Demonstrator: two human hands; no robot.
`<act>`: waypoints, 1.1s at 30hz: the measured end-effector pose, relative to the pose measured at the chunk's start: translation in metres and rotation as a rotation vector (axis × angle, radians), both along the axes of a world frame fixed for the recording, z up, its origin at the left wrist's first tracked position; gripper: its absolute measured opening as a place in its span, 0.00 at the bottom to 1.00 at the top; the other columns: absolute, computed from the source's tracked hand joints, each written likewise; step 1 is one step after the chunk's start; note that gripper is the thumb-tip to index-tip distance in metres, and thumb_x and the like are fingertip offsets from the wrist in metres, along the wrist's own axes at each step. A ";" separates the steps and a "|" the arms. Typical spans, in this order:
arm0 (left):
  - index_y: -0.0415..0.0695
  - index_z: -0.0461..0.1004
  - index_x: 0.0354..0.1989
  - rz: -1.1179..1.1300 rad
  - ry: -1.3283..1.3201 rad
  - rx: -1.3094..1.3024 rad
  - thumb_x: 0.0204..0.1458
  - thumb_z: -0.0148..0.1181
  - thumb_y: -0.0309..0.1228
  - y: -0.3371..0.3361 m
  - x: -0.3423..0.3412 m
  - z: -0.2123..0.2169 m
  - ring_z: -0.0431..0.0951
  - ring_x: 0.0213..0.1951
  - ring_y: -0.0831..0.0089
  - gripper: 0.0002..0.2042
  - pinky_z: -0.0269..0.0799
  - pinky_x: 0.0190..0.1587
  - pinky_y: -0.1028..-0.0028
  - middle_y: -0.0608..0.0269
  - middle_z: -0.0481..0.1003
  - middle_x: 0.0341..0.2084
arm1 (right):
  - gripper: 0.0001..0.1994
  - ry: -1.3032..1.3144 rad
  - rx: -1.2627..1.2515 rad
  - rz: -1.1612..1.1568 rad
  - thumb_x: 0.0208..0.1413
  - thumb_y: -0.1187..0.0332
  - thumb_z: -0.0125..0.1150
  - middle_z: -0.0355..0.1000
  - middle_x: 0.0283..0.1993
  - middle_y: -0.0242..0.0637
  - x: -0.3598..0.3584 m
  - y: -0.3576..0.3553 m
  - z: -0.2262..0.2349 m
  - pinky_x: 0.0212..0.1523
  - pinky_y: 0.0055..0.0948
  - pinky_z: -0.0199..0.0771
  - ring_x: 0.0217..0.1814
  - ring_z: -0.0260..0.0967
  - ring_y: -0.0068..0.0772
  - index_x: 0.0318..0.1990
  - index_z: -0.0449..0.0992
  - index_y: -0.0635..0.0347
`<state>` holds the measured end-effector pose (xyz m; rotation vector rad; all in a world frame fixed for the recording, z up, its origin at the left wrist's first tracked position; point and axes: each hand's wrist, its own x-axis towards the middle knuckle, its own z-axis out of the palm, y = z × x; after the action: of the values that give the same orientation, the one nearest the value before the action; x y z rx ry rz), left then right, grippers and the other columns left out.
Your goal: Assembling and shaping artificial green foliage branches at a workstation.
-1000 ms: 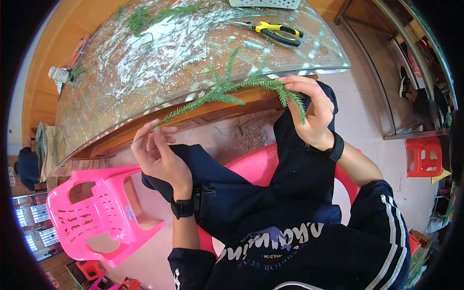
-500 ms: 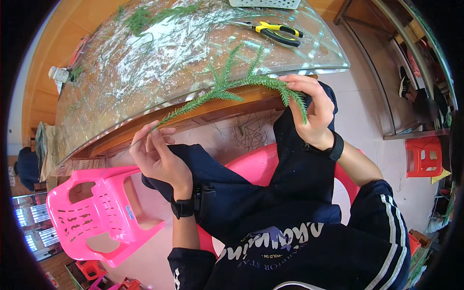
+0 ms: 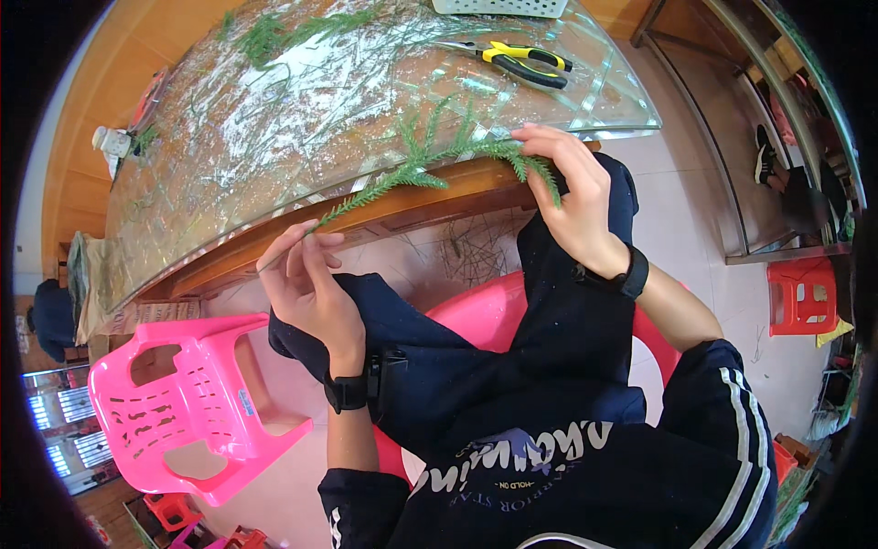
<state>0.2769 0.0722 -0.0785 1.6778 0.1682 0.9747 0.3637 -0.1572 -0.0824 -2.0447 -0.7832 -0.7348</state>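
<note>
Green sprig (image 3: 430, 165), pink chair (image 3: 197, 412) (yellow-handled pliers (image 3: 521, 64)).

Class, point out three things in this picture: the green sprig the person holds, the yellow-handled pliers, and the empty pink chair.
green sprig (image 3: 416, 169), head view, on its leafy middle.
yellow-handled pliers (image 3: 526, 66), head view, on the handles.
pink chair (image 3: 197, 403), head view, on its slotted back.

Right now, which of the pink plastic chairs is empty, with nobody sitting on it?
The pink chair at the person's left, beside the left hand. Its slotted seat is bare; the other pink chair is under the person's legs.
</note>
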 end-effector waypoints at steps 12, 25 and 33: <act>0.38 0.63 0.39 -0.120 0.259 -0.103 0.55 0.45 0.23 0.005 0.007 -0.004 0.77 0.32 0.75 0.05 0.63 0.25 0.84 0.58 0.73 0.36 | 0.11 0.098 -0.080 0.015 0.40 0.83 0.57 0.72 0.39 0.39 0.001 0.002 -0.009 0.46 0.32 0.68 0.47 0.69 0.41 0.34 0.71 0.64; 0.39 0.65 0.36 -0.152 0.407 -0.056 0.54 0.46 0.21 0.010 0.008 -0.011 0.77 0.28 0.76 0.03 0.63 0.25 0.84 0.60 0.74 0.34 | 0.12 0.134 -0.047 0.072 0.40 0.80 0.58 0.71 0.34 0.40 0.003 0.003 -0.016 0.39 0.35 0.68 0.39 0.68 0.45 0.35 0.71 0.60; 0.39 0.65 0.36 -0.209 0.488 -0.037 0.54 0.48 0.22 0.013 0.009 -0.019 0.76 0.27 0.77 0.04 0.65 0.28 0.84 0.60 0.75 0.35 | 0.14 0.143 -0.061 0.083 0.39 0.81 0.58 0.71 0.34 0.41 0.004 0.001 -0.020 0.37 0.35 0.68 0.37 0.69 0.45 0.37 0.70 0.59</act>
<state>0.2858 0.0852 -0.0980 1.8329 0.3235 0.3927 0.3676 -0.1559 -0.1025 -2.0801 -0.8120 -0.5179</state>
